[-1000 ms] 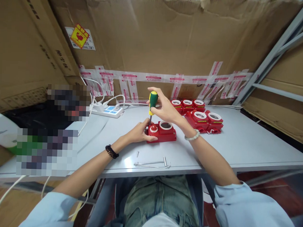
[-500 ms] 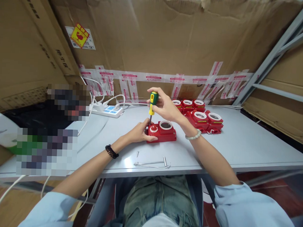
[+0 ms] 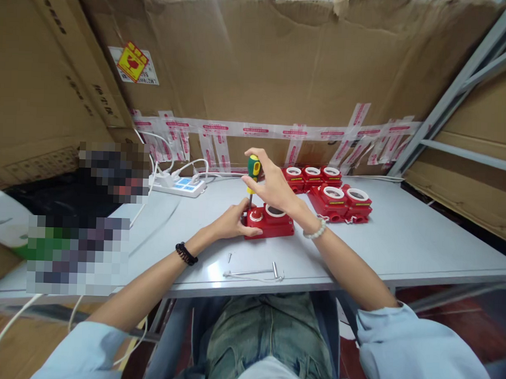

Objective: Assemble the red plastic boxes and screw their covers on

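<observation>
A red box-shaped device with a round white-rimmed window and a small red knob lies on the table. My left hand grips its left end, thumb along the front and fingers behind. Above that end stands a screwdriver with a green and yellow handle, its shaft pointing down at the device's rear left corner. My right hand is curled round the handle. The screwdriver's tip is hidden behind my left fingers. Nearer me lie a small screw and a thin metal T-shaped rod with a pale cord.
More red devices with white rings stand behind to the right, in two groups. A white power strip with plugged cables sits at the back left. Cardboard walls the table's rear. A grey metal frame rises on the right.
My right hand has turned on the screwdriver handle and shifted slightly left and down, now covering part of the window ring. The left hand keeps its hold on the red device.
</observation>
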`<state>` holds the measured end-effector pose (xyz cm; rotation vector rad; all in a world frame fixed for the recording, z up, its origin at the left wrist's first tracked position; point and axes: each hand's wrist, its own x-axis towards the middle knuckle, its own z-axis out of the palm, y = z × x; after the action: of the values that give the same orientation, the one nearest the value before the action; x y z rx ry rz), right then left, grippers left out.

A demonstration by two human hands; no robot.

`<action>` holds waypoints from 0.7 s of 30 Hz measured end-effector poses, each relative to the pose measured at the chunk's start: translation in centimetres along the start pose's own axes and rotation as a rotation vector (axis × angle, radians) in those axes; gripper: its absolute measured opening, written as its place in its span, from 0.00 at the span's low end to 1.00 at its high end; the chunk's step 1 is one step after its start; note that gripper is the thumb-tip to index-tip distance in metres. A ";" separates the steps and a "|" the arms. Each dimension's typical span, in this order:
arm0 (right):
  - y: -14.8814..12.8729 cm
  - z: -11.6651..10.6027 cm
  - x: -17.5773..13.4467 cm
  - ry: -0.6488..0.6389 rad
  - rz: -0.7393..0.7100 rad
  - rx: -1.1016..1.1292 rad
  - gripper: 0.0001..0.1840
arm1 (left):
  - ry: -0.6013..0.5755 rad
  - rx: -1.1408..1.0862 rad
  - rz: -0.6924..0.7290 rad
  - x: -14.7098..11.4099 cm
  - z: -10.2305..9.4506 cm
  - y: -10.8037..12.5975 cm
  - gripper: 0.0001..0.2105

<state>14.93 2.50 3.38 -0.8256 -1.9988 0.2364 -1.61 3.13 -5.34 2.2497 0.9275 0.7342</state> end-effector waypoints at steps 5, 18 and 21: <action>0.5 -0.9 0.1 -0.111 0.008 0.214 0.22 | 0.013 -0.026 -0.006 -0.1 0.0 0.3 0.26; -0.3 1.0 -0.5 0.140 0.002 -0.133 0.17 | 0.007 -0.004 0.002 0.0 0.1 -0.1 0.28; -0.9 0.1 -1.1 0.191 -0.025 -0.056 0.15 | 0.002 -0.022 -0.003 -0.1 0.1 -0.1 0.28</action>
<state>14.78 1.11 3.00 -0.8260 -1.8421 0.0835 -1.64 3.12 -5.47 2.2281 0.9197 0.7419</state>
